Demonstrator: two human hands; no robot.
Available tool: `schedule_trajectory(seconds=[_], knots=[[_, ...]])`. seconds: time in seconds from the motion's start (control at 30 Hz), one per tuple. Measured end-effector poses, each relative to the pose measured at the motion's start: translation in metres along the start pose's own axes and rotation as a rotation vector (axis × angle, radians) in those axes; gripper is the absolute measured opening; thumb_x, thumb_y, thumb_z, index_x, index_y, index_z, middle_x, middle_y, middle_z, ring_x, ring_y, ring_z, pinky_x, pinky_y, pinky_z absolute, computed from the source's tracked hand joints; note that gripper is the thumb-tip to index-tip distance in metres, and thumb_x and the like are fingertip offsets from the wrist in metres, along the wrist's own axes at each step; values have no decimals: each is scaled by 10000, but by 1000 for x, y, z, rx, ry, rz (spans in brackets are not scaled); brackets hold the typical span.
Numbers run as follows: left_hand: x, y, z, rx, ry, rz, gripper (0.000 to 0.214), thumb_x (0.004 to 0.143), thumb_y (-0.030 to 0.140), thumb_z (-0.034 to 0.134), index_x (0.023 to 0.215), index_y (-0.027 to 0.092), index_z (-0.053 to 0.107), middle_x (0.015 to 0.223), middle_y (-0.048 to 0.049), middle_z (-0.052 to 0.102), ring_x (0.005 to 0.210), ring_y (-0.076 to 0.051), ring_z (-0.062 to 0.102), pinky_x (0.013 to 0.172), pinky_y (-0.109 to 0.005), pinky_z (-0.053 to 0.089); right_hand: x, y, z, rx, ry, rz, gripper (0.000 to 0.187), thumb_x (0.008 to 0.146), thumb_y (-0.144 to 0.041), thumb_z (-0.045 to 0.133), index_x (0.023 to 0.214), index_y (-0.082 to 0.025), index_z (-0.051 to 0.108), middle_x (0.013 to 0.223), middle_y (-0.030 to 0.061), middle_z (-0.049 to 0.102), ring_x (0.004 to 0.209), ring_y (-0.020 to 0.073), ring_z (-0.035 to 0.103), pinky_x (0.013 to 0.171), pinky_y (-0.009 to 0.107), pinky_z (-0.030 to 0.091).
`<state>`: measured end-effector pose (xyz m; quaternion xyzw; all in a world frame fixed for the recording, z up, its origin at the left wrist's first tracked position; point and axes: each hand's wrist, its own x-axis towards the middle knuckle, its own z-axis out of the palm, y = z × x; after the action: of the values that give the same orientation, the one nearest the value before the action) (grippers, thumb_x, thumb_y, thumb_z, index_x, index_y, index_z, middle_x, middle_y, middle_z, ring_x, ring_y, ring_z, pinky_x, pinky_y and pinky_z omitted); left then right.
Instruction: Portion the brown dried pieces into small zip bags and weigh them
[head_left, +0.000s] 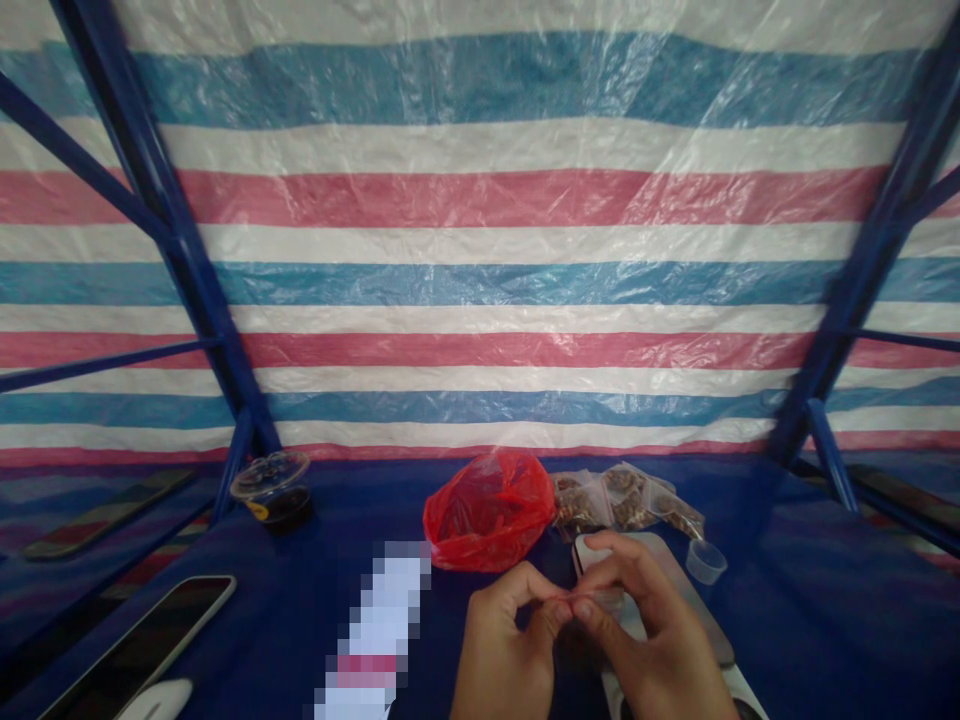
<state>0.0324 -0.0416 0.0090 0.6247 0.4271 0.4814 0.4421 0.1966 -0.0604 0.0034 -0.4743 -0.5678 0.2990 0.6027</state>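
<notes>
Okay, left hand (514, 635) and right hand (652, 625) both pinched narrow, my thumbs and fingertips on what looks like a small clear bag (612, 600), held up over the silver scale (694, 600). Probably light, limp, slippery; I'd grip the edges, lightly. Contents: can't tell.

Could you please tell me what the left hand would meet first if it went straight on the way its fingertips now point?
Probably the right hand, which lies just ahead of the left hand; whether the two touch is unclear.
</notes>
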Motion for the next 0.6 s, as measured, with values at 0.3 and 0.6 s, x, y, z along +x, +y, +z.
schedule_trajectory(seconds=[0.3, 0.6], knots=[[-2, 3, -2, 36, -50, 34, 343, 983, 482, 639, 836, 229, 816, 809, -46, 820, 806, -230, 746, 734, -261, 533, 4, -13, -9, 59, 48, 113, 586, 780, -464, 872, 1310, -271, 714, 734, 12, 783, 757, 255, 766, 719, 337, 629], [-3, 2, 2, 19, 3, 64, 387, 961, 533, 645, 779, 209, 756, 733, -43, 782, 759, -226, 745, 691, -255, 540, 2, -8, -13, 29, 83, -25, 275, 860, -433, 814, 1059, -282, 699, 692, -26, 733, 725, 205, 741, 755, 285, 611]])
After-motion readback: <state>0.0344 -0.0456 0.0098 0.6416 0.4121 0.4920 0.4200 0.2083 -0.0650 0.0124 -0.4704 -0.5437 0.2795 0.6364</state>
